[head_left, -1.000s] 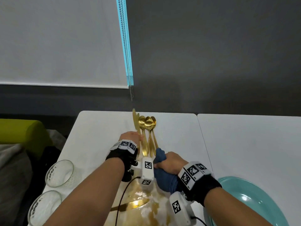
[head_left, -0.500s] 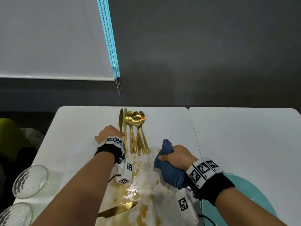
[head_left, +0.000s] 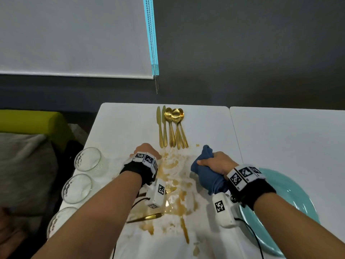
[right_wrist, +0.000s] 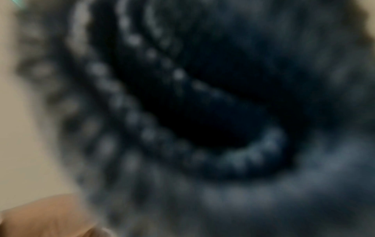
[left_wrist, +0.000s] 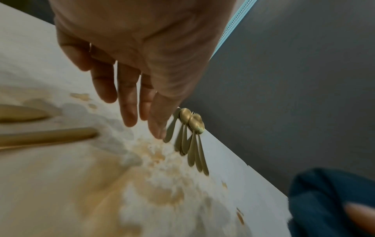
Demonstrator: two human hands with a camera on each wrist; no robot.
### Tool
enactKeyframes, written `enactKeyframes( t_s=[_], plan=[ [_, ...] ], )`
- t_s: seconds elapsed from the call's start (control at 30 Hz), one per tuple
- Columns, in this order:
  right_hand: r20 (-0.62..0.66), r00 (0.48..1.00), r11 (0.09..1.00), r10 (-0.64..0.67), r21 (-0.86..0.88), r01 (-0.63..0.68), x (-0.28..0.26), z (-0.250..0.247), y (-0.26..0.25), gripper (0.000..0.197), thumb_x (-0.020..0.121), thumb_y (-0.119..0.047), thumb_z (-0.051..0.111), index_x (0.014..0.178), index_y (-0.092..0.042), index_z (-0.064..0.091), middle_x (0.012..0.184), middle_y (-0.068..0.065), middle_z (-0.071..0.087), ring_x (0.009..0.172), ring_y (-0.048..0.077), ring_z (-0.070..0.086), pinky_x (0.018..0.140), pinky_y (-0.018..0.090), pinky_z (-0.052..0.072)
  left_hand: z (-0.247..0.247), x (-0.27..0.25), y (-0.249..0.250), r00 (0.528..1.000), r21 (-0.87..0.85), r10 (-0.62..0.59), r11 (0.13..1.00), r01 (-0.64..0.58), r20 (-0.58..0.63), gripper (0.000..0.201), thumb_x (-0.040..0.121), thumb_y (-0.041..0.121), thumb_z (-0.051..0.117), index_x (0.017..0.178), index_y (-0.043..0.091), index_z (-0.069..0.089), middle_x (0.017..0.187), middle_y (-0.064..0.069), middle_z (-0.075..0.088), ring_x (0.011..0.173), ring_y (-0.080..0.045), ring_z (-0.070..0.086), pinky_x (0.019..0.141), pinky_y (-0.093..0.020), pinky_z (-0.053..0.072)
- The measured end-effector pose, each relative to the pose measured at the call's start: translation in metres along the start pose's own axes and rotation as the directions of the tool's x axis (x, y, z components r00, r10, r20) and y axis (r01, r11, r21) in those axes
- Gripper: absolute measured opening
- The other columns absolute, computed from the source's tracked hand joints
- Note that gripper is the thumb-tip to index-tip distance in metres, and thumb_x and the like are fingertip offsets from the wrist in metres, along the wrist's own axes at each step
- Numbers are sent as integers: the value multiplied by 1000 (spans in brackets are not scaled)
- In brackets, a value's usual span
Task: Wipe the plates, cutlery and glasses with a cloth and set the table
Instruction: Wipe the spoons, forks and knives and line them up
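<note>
Two gold knives and three gold spoons lie side by side at the table's far edge, and show again in the left wrist view. My left hand hovers just short of their handle ends, fingers straight, holding nothing. My right hand grips a bunched blue cloth, which fills the blurred right wrist view. A teal plate sits under my right forearm. Three glasses stand along the left edge.
A brown spill spreads over the white table between my hands. More gold cutlery lies in it under my left wrist. A second white table adjoins on the right. A green and grey seat is at left.
My left hand has let go of the gold cutlery and drawn back towards me, leaving it in a row. My right hand keeps hold of the cloth and has shifted slightly right.
</note>
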State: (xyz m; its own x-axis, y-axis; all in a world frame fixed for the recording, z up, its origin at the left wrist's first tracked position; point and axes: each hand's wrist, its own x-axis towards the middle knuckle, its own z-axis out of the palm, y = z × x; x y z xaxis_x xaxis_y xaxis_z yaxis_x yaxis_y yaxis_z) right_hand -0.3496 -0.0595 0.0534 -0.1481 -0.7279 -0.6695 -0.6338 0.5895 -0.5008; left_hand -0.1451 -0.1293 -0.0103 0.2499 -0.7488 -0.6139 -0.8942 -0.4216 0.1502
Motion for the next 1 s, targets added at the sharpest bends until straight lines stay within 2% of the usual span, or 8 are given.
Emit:
enactKeyframes(
  t_s=[0.07,0.1,0.17,0.2,0.27,0.43,0.77,1.0],
  plan=[
    [5,1000,1000,-8,24,8,-12,7,0,50,87,-36,63,117,4,55,118,21,61,109,33,58,97,41,47,7,-30,-18,999,110,45,993,-42,-18,26,82,36,69,72,13,60,110,-9,68,102,-26,63,78,-29,48],
    [8,1000,999,-17,28,16,-19,10,1,50,86,-36,63,117,4,55,118,21,61,109,33,58,97,41,47,13,-44,-27,997,156,73,985,-68,-29,18,85,30,65,88,13,67,116,-8,65,108,-26,62,86,-32,50],
    [8,1000,999,-25,30,25,-33,17,4,51,86,-36,64,118,3,55,119,20,60,109,32,58,96,39,48,31,-60,-46,995,228,84,971,-68,-60,33,90,25,59,121,13,59,132,-4,56,122,-24,53,101,-37,43],
    [7,1000,999,-28,27,28,-38,21,6,52,85,-36,64,118,3,55,118,19,61,108,31,58,95,38,48,37,-69,-53,992,292,90,954,-62,-85,37,91,23,56,127,17,54,138,1,50,127,-21,48,106,-36,38],
    [-1,1000,999,-31,12,31,-46,26,12,52,85,-37,64,118,3,56,117,18,61,107,30,59,92,37,48,45,-77,-65,987,386,96,922,-41,-125,33,91,19,52,124,23,55,139,4,48,127,-19,45,107,-34,34],
    [-4,1000,1000,-19,2,19,-57,39,31,53,84,-39,65,117,2,56,111,15,61,92,24,55,76,29,43,57,-86,-81,983,486,100,874,-13,-155,26,93,19,45,115,20,59,123,-2,58,118,-21,46,100,-33,35],
    [-9,1000,1000,16,-22,-17,-63,49,59,51,86,-38,63,117,2,56,119,17,61,109,28,58,87,31,47,62,-73,-86,940,659,338,718,-224,-49,28,92,17,43,116,19,58,122,-3,60,119,-22,49,101,-32,37],
    [21,999,997,48,58,-49,-61,56,65,54,86,-39,63,119,3,54,120,18,60,106,27,58,88,32,47,60,-67,-84,938,668,340,685,-291,59,27,94,14,43,120,10,49,124,-10,57,120,-27,48,101,-35,40]
  ],
)
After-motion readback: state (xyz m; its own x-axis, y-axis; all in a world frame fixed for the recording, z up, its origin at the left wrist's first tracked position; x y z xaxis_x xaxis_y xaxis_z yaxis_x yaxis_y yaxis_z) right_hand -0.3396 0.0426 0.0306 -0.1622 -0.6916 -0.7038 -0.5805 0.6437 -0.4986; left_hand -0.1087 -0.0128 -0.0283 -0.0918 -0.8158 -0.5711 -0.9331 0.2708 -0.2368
